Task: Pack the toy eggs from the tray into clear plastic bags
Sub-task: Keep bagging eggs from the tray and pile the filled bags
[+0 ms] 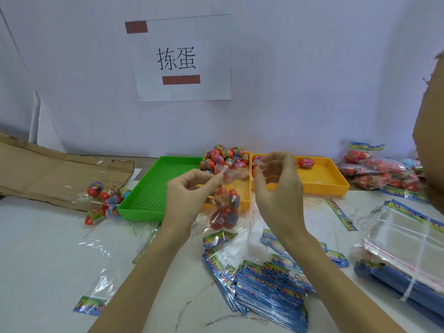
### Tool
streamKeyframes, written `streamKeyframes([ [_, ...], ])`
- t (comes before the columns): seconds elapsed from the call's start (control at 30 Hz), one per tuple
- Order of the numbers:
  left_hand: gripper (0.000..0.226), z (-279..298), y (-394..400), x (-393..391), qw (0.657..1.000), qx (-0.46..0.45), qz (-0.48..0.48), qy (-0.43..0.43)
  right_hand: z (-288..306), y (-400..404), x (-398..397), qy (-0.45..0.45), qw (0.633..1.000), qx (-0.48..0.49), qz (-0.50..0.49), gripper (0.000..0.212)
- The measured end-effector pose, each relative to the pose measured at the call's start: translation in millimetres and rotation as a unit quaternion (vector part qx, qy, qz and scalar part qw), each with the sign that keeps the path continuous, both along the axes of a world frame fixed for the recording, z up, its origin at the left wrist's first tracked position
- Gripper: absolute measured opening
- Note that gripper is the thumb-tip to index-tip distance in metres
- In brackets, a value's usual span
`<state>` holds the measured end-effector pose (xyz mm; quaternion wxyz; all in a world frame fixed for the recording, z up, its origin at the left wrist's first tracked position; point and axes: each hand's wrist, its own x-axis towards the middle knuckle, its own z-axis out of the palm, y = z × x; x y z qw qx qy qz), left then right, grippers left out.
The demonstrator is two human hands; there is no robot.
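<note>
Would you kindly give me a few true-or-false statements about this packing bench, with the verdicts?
1. Both hands hold a clear bag with toy eggs hanging in it. True: the left hand and right hand pinch its top.
2. The green tray is full of eggs. False: none show in it.
3. The right-hand yellow tray holds a heap of eggs. False: only a couple show; the heap is in the middle tray.
4. Loose eggs lie left of the green tray. True.
5. Filled bags are piled at far right. True.

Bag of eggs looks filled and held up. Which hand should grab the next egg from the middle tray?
Probably right: it only pinches the bag top; left can keep holding it.
</note>
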<state>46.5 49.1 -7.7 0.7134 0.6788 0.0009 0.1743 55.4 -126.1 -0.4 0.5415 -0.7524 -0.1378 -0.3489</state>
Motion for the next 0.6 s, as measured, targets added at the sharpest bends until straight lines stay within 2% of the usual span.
streamKeyframes([
  [0.07,0.019,-0.9,-2.2,-0.6,1.0,0.015,-0.004,-0.02,-0.4,0.5,-1.0,-0.102,0.992,-0.069,0.011,0.022],
  [0.13,0.017,-1.5,-3.9,-2.0,0.999,0.023,-0.014,-0.034,-2.1,1.9,-1.3,-0.141,0.98,-0.136,0.046,0.016],
  [0.23,0.011,-2.0,-4.3,-3.4,0.997,0.053,-0.028,-0.057,-7.0,7.6,-2.7,-0.134,0.971,-0.189,0.054,0.013],
  [0.4,0.012,-1.9,-6.0,-6.0,0.992,0.083,-0.045,-0.085,-9.4,7.2,-3.2,-0.105,0.972,-0.21,0.002,0.019],
  [0.6,0.019,-0.3,-2.8,-6.0,0.963,0.222,-0.039,-0.149,-3.4,1.4,-5.3,-0.132,0.964,-0.228,-0.033,0.018],
])
